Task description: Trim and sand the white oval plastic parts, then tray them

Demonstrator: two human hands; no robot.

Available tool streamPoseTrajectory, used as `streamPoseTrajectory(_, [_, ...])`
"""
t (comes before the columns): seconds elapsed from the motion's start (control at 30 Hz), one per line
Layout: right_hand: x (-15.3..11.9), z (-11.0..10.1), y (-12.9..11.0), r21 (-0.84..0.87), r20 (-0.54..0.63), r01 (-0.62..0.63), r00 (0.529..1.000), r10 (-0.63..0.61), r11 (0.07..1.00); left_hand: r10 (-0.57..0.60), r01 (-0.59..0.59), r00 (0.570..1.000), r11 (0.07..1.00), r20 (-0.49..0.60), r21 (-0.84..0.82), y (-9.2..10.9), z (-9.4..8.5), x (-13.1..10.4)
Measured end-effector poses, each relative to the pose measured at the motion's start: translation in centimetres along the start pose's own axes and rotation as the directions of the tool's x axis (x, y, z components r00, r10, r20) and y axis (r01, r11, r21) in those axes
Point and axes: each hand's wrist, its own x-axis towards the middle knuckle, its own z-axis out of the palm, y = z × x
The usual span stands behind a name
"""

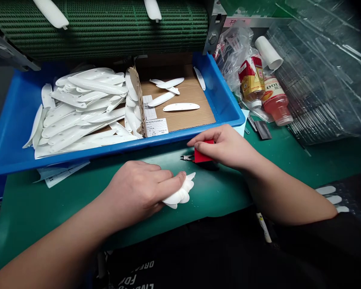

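A bunch of white curved plastic pieces (180, 194) is gripped in my left hand (144, 184), their rounded ends fanning out past my thumb. To the right, my right hand (225, 146) is closed around red-handled nippers (203, 154). Their small metal jaws point left, just above the white pieces and apart from them. Beyond my hands, a blue tray (228, 100) holds a large heap of similar white pieces (84, 104) on the left. Several more white pieces (181, 106) lie scattered over cardboard on its right side.
A green conveyor belt (108, 32) hangs over the tray's back, carrying white pieces. At right on the green table (228, 192) lie bottles (276, 100), a paper roll (268, 52) and clear plastic trays (325, 80). More white pieces (333, 199) rest beside my right forearm.
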Motion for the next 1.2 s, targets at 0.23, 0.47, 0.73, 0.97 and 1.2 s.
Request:
streamPoseTrajectory(0.23, [0.1, -0.2, 0.0, -0.254, 0.092, 0.051, 0.995, -0.028, 0.966, -0.005, 0.003, 0.999, 1.000, 0.047, 0.027, 0.1, 0.1, -0.3])
streamPoseTrajectory(0.47, [-0.1, -1.0, -0.2, -0.240, 0.027, 0.186, 0.982, -0.185, 0.953, -0.186, 0.190, 0.981, 0.923, 0.045, -0.335, 0.4, 0.1, 0.1])
streamPoseTrajectory(0.73, [0.0, -0.9, 0.0, -0.238, -0.283, 0.300, 0.888, -0.361, 0.924, -0.591, 0.521, 0.605, -0.214, 0.534, -0.827, 1.4, 2.0, 1.7])
streamPoseTrajectory(0.97, [1.8, 2.5, -9.6, -0.640, 0.111, 0.463, 0.845, -0.522, 0.613, -0.663, 0.255, 0.594, -0.383, 0.456, -0.888, 1.2, 3.3, 1.7])
streamPoseTrajectory(1.2, [12.1, 12.4, -15.0, -0.943, 0.331, 0.328, 0.913, -0.239, -0.055, -0.634, 0.211, 0.606, -0.454, 0.480, -0.866, 0.6, 4.4, 1.4])
